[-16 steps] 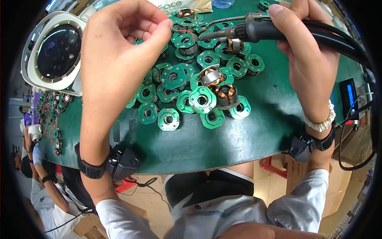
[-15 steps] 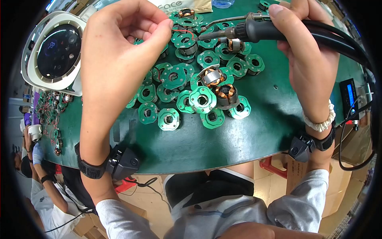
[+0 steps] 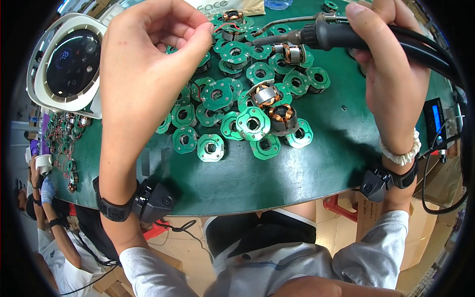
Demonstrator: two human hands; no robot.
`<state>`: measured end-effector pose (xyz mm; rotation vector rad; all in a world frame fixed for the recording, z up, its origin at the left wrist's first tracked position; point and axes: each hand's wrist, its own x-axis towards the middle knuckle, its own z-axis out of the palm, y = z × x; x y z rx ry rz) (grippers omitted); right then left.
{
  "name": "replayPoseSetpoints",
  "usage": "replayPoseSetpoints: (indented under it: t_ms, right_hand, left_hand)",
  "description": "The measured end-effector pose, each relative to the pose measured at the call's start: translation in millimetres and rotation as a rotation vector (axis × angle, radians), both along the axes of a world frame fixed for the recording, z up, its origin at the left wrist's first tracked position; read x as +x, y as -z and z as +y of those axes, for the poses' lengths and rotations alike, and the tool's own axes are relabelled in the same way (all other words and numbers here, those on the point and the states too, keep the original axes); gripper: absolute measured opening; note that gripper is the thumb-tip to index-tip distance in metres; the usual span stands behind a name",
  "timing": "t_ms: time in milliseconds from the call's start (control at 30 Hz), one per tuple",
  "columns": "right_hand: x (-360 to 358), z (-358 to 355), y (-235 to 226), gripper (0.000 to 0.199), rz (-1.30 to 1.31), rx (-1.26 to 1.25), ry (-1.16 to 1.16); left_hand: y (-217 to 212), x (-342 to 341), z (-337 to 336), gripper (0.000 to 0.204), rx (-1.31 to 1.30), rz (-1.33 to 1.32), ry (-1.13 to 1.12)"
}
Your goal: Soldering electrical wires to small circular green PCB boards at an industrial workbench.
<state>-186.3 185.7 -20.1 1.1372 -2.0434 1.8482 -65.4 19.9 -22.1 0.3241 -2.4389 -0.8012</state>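
Observation:
My left hand [image 3: 158,59] is closed in a pinch on a thin red wire [image 3: 228,24], which arches rightward over the green boards. In my right hand [image 3: 393,64] is a black soldering iron [image 3: 339,37], with a thin curved metal tube [image 3: 284,21] running above its barrel. The iron's tip points left, close to the edge of a round green circuit board [image 3: 234,52] on a small motor stator; whether they touch I cannot tell. Around it lie several more stators with green boards [image 3: 252,123], some turned to show copper windings [image 3: 282,114].
A white device with a black round panel [image 3: 73,63] stands at the left, beside a pile of wired stators [image 3: 64,143]. A box with a blue display [image 3: 436,118] sits at the right edge, near black cables. At far left another person's gloved hand [image 3: 48,190] is at work.
My right hand and the soldering iron have shifted slightly right. The red wire's free end, earlier down at the board by the tip, now sits higher. My left hand has hardly moved.

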Motion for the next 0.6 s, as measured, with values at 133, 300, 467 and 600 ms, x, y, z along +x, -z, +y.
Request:
replayPoseSetpoints:
  t_ms: [133, 300, 467, 600]
  right_hand:
    - [-2.0, 3.1, -12.0, 0.021, 0.072, 0.075, 0.18]
    - [7.5, -16.5, -14.4, 0.016, 0.001, -0.326, 0.238]
    - [-54.8, 24.4, -13.3, 0.022, -0.15, -0.392, -0.168]
    - [-53.2, 20.6, -11.7, 0.023, -0.175, -0.419, -0.14]
  left_hand:
    - [-2.8, 0.5, -2.4, 0.008, -0.014, 0.009, -0.02]
    - [-10.8, 0.7, -2.7, 0.009, -0.136, 0.086, -0.022]
    - [-26.9, 8.7, -10.6, 0.011, -0.158, 0.274, -0.064]
    - [-45.2, 22.8, -41.6, 0.016, 0.038, 0.529, -0.1]
